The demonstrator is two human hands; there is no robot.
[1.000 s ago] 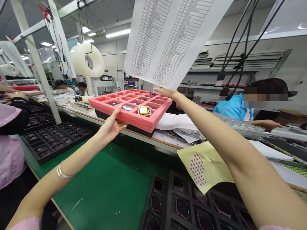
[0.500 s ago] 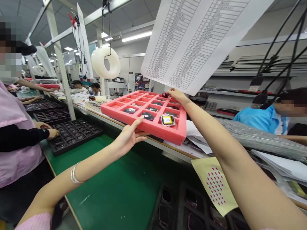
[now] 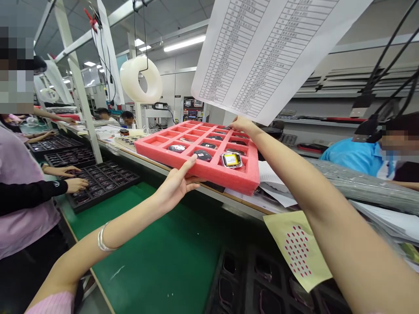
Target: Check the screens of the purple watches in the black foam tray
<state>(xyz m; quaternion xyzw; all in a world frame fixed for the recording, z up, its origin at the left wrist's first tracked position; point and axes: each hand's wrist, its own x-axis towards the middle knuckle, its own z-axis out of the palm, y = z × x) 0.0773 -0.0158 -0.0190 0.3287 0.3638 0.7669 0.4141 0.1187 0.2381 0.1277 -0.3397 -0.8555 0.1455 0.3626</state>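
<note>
Gripping the near wall of a red tray (image 3: 225, 177), the left hand (image 3: 175, 185) in the head view has its thumb on top and its curled fingers beneath; the right hand (image 3: 244, 124) is at the far side, fingertips nearly together by a small dark part (image 3: 227, 127), its hold on which I cannot tell. The tray is thick foam, divided into cells, and slants above a shelf's front edge over a green bench (image 3: 153, 257). A printed sheet (image 3: 258, 56) and a white roll (image 3: 129, 83) hang above. Dark rounded parts (image 3: 202, 155) and one yellow-faced part (image 3: 231, 160) occupy its cells. Black trays (image 3: 108, 193) hold dark pieces; a co-worker's hand (image 3: 77, 185) touches one.
</note>
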